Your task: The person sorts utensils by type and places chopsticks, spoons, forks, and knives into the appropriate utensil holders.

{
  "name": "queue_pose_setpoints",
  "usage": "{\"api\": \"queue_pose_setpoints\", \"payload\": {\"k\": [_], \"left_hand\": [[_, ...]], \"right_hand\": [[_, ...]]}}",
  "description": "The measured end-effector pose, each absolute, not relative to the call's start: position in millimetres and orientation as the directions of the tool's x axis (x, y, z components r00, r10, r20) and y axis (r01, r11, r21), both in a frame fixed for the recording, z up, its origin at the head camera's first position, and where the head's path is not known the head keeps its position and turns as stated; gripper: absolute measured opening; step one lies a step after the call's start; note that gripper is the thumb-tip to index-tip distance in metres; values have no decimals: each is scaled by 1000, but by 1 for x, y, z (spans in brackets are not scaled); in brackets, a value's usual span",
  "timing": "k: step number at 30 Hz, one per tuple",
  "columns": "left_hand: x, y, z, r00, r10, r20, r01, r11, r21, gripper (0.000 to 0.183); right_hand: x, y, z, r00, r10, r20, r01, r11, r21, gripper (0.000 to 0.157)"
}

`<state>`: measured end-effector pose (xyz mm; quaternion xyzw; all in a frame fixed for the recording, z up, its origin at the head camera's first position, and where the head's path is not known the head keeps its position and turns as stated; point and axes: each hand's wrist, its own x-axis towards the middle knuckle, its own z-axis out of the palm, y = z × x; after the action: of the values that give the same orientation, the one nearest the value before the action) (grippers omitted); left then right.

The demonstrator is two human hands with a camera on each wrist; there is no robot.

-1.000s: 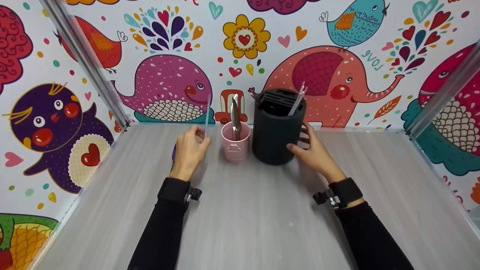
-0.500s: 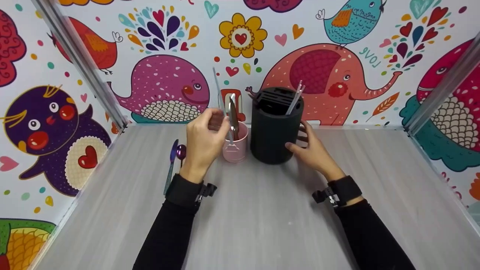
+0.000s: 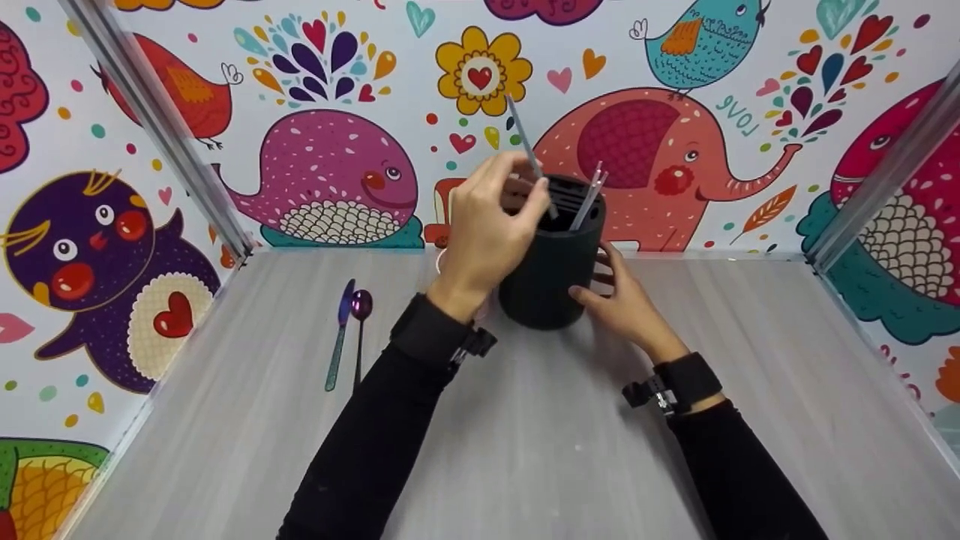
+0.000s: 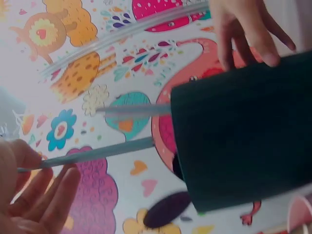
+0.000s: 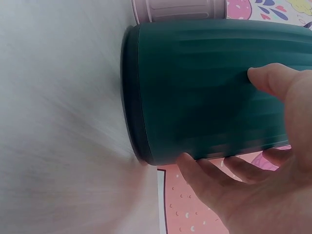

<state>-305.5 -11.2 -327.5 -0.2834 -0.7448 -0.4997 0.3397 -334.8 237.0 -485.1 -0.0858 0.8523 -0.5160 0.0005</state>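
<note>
My left hand [image 3: 487, 229] pinches a clear drinking straw [image 3: 524, 133] between thumb and fingers. The straw slants over the black utensil holder [image 3: 547, 281], its lower end at the slotted top. In the left wrist view that end of the straw [image 4: 97, 154] lies just outside the holder's rim. Other clear straws [image 3: 589, 199] lean out of the holder's right side. My right hand [image 3: 630, 304] grips the holder's right side, thumb in front, as the right wrist view also shows. A dark oval end of something [image 4: 168, 209] appears beside the holder's top in the left wrist view.
A pink bucket [image 5: 185, 9] stands against the holder's left, mostly hidden behind my left hand in the head view. Farther left, a rainbow-coloured table knife [image 3: 340, 337] and a purple spoon [image 3: 361, 306] lie on the grey table [image 3: 525, 450]. Patterned walls enclose the back and sides.
My left hand has lifted the straw and carried it right, past the pink bucket, to above the black holder. The knife and spoon are uncovered. My right hand keeps its grip.
</note>
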Motion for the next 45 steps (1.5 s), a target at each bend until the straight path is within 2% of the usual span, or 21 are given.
{"api": "queue_pose_setpoints", "payload": {"k": [7,21,37,45], "left_hand": [[-317,7,-329,-624,131,770,737,427,524,22],[-334,20,-361,-760,193,620,608,548,575,19],[-333,28,-371,-822,263,506,495,770,403,25],[-326,31,-367,-849,295,439,467,808,360,28]], "right_hand": [[-334,237,-487,-983,-147,105,-161,446,-881,96],[-334,235,-487,-981,-161,107,-169,444,-880,96],[-334,235,-485,-980,-157,126,-185,458,-870,97],[-335,236,-488,-976,-157,150,-206,452,-868,97]]}}
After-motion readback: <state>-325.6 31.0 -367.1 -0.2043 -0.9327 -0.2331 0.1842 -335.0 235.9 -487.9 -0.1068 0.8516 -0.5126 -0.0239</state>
